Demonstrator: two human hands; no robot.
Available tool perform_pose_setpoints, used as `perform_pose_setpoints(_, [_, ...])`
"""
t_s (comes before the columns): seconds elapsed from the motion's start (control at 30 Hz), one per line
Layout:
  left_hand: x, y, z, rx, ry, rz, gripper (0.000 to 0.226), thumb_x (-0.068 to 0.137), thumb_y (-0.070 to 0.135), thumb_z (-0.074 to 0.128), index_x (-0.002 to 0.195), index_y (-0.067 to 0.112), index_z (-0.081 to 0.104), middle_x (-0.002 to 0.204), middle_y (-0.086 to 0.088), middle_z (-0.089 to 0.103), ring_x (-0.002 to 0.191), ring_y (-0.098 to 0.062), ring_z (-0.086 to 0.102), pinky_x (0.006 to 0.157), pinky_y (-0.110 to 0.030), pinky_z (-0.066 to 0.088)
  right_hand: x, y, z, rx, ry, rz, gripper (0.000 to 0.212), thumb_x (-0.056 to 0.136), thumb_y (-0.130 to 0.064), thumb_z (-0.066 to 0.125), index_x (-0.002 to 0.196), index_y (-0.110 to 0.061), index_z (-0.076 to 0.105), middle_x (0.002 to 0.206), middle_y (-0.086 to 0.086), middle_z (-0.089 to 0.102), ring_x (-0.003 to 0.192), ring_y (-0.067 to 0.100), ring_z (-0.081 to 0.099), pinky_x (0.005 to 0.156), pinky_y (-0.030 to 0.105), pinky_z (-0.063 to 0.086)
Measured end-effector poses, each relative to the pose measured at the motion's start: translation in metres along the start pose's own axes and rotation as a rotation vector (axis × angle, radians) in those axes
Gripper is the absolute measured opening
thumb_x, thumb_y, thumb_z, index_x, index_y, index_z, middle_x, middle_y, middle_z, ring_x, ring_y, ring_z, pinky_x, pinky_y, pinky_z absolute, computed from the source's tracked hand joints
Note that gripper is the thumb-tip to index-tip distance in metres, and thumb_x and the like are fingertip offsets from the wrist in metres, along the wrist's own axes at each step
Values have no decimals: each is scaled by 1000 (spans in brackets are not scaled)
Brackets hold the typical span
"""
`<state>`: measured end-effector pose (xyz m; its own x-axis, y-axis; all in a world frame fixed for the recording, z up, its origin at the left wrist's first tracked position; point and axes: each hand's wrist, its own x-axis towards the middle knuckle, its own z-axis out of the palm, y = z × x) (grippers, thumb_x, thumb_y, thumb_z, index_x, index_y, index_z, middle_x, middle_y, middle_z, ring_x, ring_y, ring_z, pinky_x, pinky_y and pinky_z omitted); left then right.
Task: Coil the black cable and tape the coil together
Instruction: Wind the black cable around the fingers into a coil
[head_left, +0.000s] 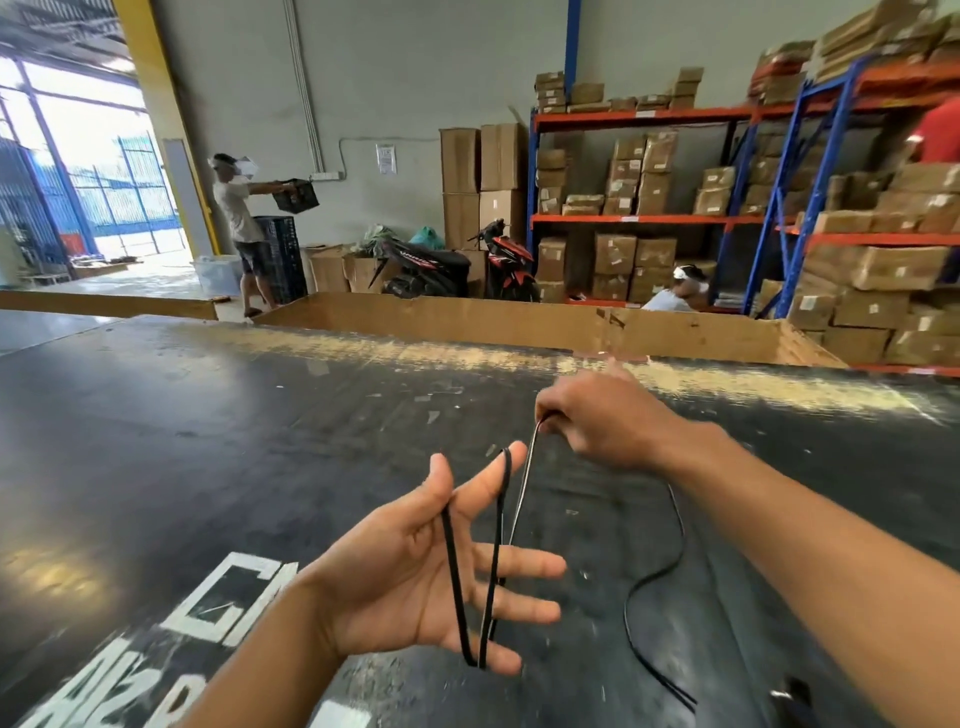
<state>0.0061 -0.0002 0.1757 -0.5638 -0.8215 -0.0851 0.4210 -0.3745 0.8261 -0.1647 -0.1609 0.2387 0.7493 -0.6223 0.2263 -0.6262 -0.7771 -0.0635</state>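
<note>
Thin black cable (451, 561) loops in long narrow turns around the left hand (415, 566), fingers spread apart; right hand (605, 423) fingers pinch its strand above the scuffed dark surface (208, 441), slack trailing right.

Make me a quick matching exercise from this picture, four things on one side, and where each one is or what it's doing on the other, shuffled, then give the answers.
Things:
1. left hand
2. right hand
3. cable
4. table

States:
A. fist shut, pinching a strand and pulling it up
B. black, scuffed, with white lettering near the front edge
C. open, fingers spread, palm up
D. looped around the spread fingers, the rest trailing down onto the tabletop

Pairs: 1-C, 2-A, 3-D, 4-B
</note>
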Motion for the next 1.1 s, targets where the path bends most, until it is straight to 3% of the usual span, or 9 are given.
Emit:
perform_pose_setpoints(0.2, [14,-9,-17,-7,82,-70,58,83,73,35,139,57,42,147,-24,45,134,-48,39,93,-62,46,12,-5,-43,-154,91,-63,15,93,-20,56,96,-25,70,101,-4,68,106,20,60,114,69,15])
perform_pose_setpoints(0.47, [22,-10,-21,13,61,-106,60,86,74,28,141,55,40,152,-21,39,134,-48,40,96,-63,43,13,-6,-50,-270,148,-48,16,93,-21,58,93,-27,73,97,-4,71,102,20,64,115,68,12])
perform_pose_setpoints(0.63, [23,-9,-29,16,101,-111,59,85,75,29,139,56,42,154,-22,38,131,-48,47,95,-64,44,10,-11,-52,-157,189,-37,17,92,-31,58,91,-28,75,96,-4,76,98,20,67,114,61,25])
perform_pose_setpoints(0.67, [23,-9,-32,15,115,-105,59,86,75,28,139,56,41,154,-23,37,130,-47,47,96,-65,43,7,-16,-54,-148,212,-60,17,92,-32,59,91,-28,75,95,-4,76,95,21,67,110,56,32])
perform_pose_setpoints(0.73, [23,-6,-36,-4,155,-80,58,88,75,24,138,55,44,153,-23,38,125,-47,50,97,-68,40,-1,-27,-55,-126,256,-115,18,91,-32,60,90,-25,76,91,-4,77,86,21,68,88,40,50])
perform_pose_setpoints(0.8, [22,0,-42,-34,208,-35,57,88,74,24,137,54,47,150,-24,42,121,-49,53,97,-70,38,-12,-37,-53,-51,274,-155,17,91,-31,61,87,-22,75,81,-7,75,71,18,66,64,33,54])
perform_pose_setpoints(0.93, [16,21,-53,-63,298,110,57,88,72,26,137,51,49,145,-26,49,120,-54,54,98,-71,35,-42,-52,-28,167,141,-118,17,94,-33,58,90,-24,72,58,-14,56,48,5,49,50,28,42])
perform_pose_setpoints(1.03, [10,38,-57,-54,344,212,57,89,72,24,138,52,46,144,-28,50,119,-56,55,90,-70,43,-69,-60,7,298,3,-65,16,94,-36,53,91,-24,62,63,-5,60,59,20,54,58,34,43])
perform_pose_setpoints(1.1, [7,49,-57,-58,351,268,57,91,72,21,138,52,46,141,-30,52,118,-58,56,84,-70,47,-86,-64,29,413,-117,-39,14,93,-35,51,98,-24,59,72,-4,65,73,20,61,69,31,46])
